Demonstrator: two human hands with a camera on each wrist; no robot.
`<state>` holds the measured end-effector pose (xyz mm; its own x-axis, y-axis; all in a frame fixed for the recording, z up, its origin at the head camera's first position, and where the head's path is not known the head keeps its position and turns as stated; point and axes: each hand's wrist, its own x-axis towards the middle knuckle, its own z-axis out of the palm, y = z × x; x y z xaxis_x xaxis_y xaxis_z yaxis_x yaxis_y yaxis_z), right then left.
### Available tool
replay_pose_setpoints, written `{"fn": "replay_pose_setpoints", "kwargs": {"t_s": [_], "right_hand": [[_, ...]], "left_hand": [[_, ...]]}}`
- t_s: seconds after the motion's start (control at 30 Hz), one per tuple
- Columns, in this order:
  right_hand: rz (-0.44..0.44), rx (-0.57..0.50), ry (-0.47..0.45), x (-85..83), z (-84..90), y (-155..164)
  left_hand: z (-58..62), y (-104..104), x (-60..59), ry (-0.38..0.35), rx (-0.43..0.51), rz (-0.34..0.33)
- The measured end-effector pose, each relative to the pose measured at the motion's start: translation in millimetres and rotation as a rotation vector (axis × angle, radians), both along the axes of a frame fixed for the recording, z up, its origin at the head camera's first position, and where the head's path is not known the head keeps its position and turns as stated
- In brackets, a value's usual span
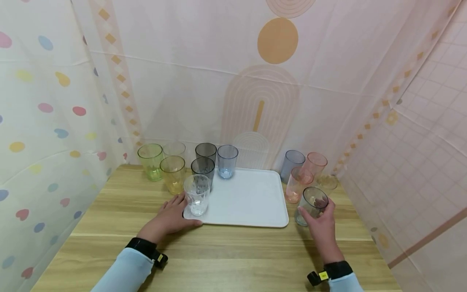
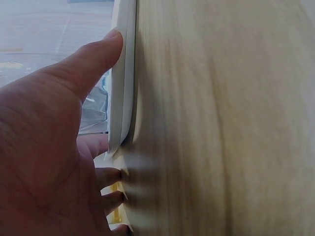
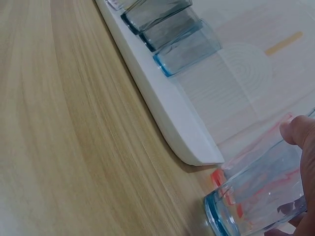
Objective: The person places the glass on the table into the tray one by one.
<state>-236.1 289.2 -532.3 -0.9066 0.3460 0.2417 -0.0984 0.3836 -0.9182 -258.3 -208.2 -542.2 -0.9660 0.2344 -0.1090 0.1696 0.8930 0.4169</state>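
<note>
so, white tray (image 1: 251, 198) between both hands (image 1: 170, 217)

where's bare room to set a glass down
Free: the white tray, right of its blue glass, and the table in front of the tray. Crowded: the tray's left end, and right of the tray, where the right hand grips a gray glass beside pink glasses.

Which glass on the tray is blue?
The rightmost glass on the tray; the two dark glasses and the clear glass stand left of it.
</note>
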Motion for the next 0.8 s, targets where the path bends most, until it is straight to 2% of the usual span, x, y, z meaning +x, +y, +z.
{"fn": "replay_pose_setpoints", "kwargs": {"t_s": [0.23, 0.5, 0.8], "right_hand": [[0.022, 0.013, -0.018, 4.9, 4.0, -1], [0.076, 0.035, -0.033, 8.6, 19.2, -11], [0.17, 0.03, -0.027, -3.4, 30.0, -36]], "left_hand": [[3.1, 1, 1.8, 0.002, 0.002, -0.006], [2.2, 0, 0.6, -0.01, 0.004, -0.003], [0.6, -1, -1.4, -0.004, 0.002, 0.002]]}}
